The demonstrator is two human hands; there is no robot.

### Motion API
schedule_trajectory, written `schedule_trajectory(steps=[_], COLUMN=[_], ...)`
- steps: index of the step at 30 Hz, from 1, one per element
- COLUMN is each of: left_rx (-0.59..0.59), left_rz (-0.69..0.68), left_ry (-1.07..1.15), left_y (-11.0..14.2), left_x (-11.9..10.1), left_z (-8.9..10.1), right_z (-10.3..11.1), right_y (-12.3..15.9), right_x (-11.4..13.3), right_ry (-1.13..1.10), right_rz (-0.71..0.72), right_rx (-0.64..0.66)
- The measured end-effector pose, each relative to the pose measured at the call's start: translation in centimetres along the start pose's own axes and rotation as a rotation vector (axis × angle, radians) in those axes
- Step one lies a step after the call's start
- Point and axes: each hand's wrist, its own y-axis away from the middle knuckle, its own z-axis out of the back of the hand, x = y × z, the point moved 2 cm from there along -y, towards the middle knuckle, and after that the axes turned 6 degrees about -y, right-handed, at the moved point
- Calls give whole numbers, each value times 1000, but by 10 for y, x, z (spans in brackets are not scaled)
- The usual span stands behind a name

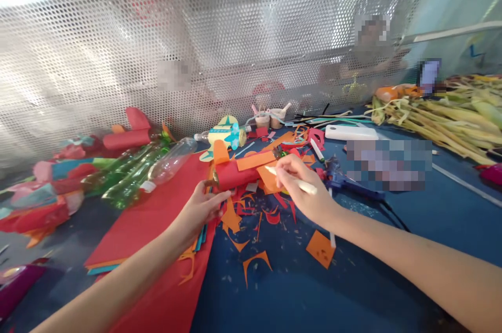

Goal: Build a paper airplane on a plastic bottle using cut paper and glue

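A small bottle wrapped in red paper (234, 175) lies on its side before me, with orange paper pieces (257, 160) on it. My left hand (204, 201) grips its left end, fingers behind and thumb in front. In my right hand (300, 184) is a white marker (308, 186), held like a pen. Its tip points left, close to the orange paper on the bottle; whether it touches, I cannot tell. Orange and red paper scraps (233, 218) lie around and below the bottle. An orange square (320, 249) rests below my right hand.
Red paper sheets (157, 228) lie under my left arm. Plastic bottles (170, 163) stand off to the left. A blue glue gun (353, 185) with a black cord is at the right, near a white case (351, 133) and dried husks (443, 118). A perforated metal panel (235, 56) borders the back.
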Motion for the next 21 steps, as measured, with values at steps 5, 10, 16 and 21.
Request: schedule_trajectory(steps=[5, 10, 16, 21], left_rx=[-101, -272, -42, -117], left_rz=[-158, -742, -1520, -1618], left_ry=[-124, -550, -1328, -1376], left_y=[5, 22, 27, 6], left_x=[-3, -27, -29, -26], left_z=[11, 10, -39, -61], right_z=[8, 9, 8, 8], right_y=[-8, -10, -11, -11], right_x=[-7, -5, -7, -7], right_ry=[-113, -118, -100, -105], right_rz=[25, 29, -10, 2], right_rx=[-103, -111, -130, -119])
